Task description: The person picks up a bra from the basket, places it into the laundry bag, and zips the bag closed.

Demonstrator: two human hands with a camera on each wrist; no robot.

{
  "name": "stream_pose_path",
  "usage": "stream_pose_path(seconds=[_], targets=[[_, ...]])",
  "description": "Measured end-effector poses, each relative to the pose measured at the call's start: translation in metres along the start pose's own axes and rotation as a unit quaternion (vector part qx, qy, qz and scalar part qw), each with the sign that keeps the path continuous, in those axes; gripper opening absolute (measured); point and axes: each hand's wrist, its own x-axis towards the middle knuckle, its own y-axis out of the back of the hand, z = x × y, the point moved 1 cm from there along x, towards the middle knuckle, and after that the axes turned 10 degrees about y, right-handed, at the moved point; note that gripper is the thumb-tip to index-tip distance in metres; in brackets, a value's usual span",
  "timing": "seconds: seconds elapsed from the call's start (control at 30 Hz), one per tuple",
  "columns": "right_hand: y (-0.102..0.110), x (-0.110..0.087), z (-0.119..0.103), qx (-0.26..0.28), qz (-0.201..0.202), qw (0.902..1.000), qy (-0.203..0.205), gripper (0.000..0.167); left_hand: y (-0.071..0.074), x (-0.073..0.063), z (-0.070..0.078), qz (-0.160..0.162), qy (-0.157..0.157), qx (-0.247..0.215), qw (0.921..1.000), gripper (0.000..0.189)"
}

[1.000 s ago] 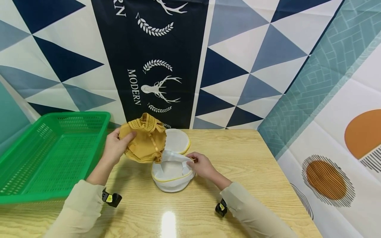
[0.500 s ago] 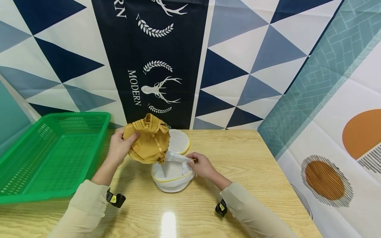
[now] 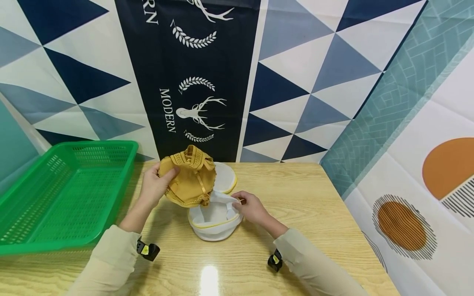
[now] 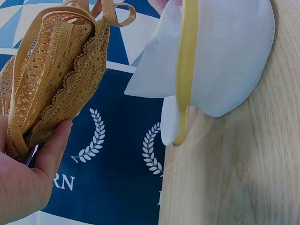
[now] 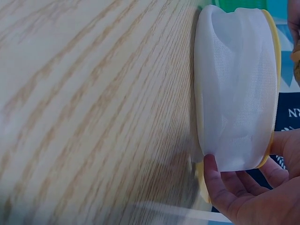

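Note:
A mustard-yellow bra (image 3: 192,176) with lace trim and thin straps is folded up in my left hand (image 3: 155,185), thumb across its near face. It hangs above the back left rim of a white mesh laundry bag (image 3: 214,233) that stands on the table. The bag's round lid (image 3: 225,177), edged with yellow zipper, is flipped back behind it. My right hand (image 3: 252,209) pinches the bag's right rim. In the right wrist view, its fingers (image 5: 213,180) reach under the bag's side wall (image 5: 239,89). The left wrist view shows the bra's lace edges (image 4: 70,79) close up.
A green plastic basket (image 3: 97,143) with perforated sides stands on the left of the wooden table (image 3: 296,193). A patterned cloth (image 3: 200,61) hangs behind the table's back edge, and another cloth (image 3: 407,164) hangs along the right.
My left hand has moved to the right with the bra, which now overlaps more of the lid and the bag's back rim. The right hand and the bag stay in place.

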Motion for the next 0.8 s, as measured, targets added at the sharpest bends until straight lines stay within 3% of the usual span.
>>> stream_pose_path(seconds=[0.8], targets=[[-0.003,0.002,0.003,0.003,0.000,1.0000,-0.001,0.020,-0.016,-0.003,-0.005,-0.016,-0.017,0.008,0.9997,0.031]])
